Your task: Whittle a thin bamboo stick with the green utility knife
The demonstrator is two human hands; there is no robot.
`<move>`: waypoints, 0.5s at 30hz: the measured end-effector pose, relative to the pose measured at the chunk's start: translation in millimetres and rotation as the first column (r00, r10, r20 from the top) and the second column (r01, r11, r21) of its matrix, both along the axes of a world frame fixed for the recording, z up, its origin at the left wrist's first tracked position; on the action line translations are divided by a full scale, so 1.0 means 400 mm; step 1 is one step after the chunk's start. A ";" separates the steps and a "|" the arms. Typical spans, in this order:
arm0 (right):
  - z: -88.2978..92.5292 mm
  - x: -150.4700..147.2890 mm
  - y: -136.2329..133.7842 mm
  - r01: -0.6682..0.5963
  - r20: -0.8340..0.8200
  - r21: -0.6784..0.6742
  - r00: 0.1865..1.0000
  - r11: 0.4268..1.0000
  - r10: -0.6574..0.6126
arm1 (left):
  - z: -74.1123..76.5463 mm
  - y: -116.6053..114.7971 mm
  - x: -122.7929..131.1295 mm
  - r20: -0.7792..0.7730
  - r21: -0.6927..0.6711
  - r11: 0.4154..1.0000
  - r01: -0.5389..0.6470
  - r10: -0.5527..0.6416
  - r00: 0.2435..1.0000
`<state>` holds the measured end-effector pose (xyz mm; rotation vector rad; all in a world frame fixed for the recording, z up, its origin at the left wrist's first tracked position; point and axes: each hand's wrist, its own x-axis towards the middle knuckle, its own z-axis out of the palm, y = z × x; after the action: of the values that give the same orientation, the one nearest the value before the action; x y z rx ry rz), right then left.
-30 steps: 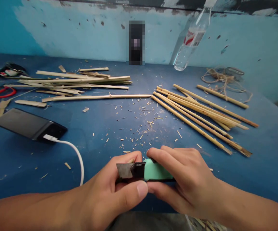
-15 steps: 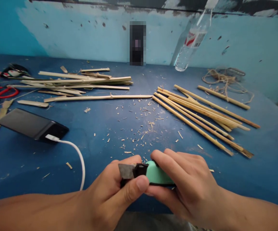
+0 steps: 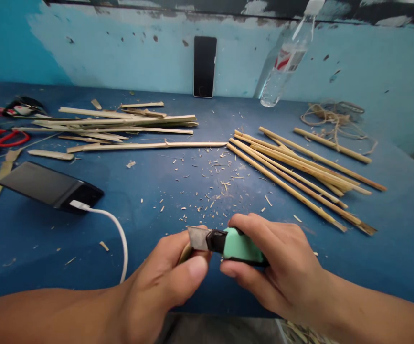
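Observation:
A utility knife [image 3: 240, 246] with a mint-green handle is gripped in my right hand [image 3: 280, 270], its short grey blade [image 3: 198, 237] pointing left. My left hand [image 3: 164, 282] is curled just under the blade; its thumb lies below the black blade holder, and a bit of pale stick [image 3: 184, 252] shows between its fingers. Both hands hover over the near edge of the blue table [image 3: 156, 191]. Small wood shavings [image 3: 210, 186] lie scattered on the table just beyond them.
Round bamboo sticks [image 3: 300, 172] lie to the right, flat split strips [image 3: 121, 124] at the back left. A black power bank [image 3: 49, 186] with a white cable [image 3: 115, 231] sits left. Red-handled scissors [image 3: 2, 137], a phone [image 3: 204, 67], a plastic bottle [image 3: 281, 62] and twine [image 3: 332, 117] are also there.
The knife has risen and tilted slightly, and the blade now stands clear above my left thumb. My left hand has shifted from gripping the blade holder to sitting beneath it.

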<state>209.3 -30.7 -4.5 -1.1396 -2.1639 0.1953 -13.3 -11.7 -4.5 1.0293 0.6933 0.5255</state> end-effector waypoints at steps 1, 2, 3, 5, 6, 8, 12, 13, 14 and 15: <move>0.004 0.004 0.003 0.015 -0.002 -0.010 1.000 1.000 -0.015 | 0.000 0.003 0.002 0.075 -0.065 0.998 0.001 0.004 0.997; 0.009 0.008 0.006 0.033 -0.008 -0.018 0.999 0.999 -0.034 | 0.000 0.005 0.004 0.127 -0.133 0.991 0.011 0.006 0.992; 0.013 0.012 0.008 0.054 -0.017 -0.030 0.998 0.998 -0.055 | 0.002 0.006 0.008 0.151 -0.186 0.982 0.024 0.004 0.988; 0.019 0.020 0.013 0.094 -0.037 -0.050 0.995 0.994 -0.096 | 0.010 0.007 0.014 0.120 -0.246 0.968 0.040 -0.010 0.993; 0.020 0.023 0.014 0.106 -0.041 -0.060 0.993 0.993 -0.109 | 0.015 0.007 0.016 0.098 -0.250 0.967 0.057 -0.033 0.995; 0.019 0.027 0.016 0.108 -0.045 -0.077 0.993 0.991 -0.112 | 0.020 0.002 0.016 0.082 -0.225 0.971 0.075 -0.058 0.995; 0.015 0.024 0.011 0.025 -0.027 -0.072 0.999 0.997 -0.027 | -0.001 -0.022 -0.010 -0.005 -0.076 0.997 -0.031 0.031 1.000; 0.016 0.022 0.009 0.003 -0.017 -0.068 1.000 0.998 -0.004 | -0.010 -0.030 -0.019 -0.039 -0.040 0.997 -0.069 0.067 0.997; 0.016 0.019 0.007 -0.014 -0.006 -0.067 1.000 0.998 0.014 | -0.018 -0.037 -0.029 -0.068 -0.011 0.995 -0.095 0.094 0.993; 0.018 0.018 0.005 -0.024 0.003 -0.068 1.000 0.997 0.024 | -0.025 -0.044 -0.037 -0.092 0.009 0.995 -0.103 0.103 0.990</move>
<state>216.4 -28.7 2.5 -1.1533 -2.1900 0.2791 -28.2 -29.3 -14.5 1.0309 0.8311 0.5716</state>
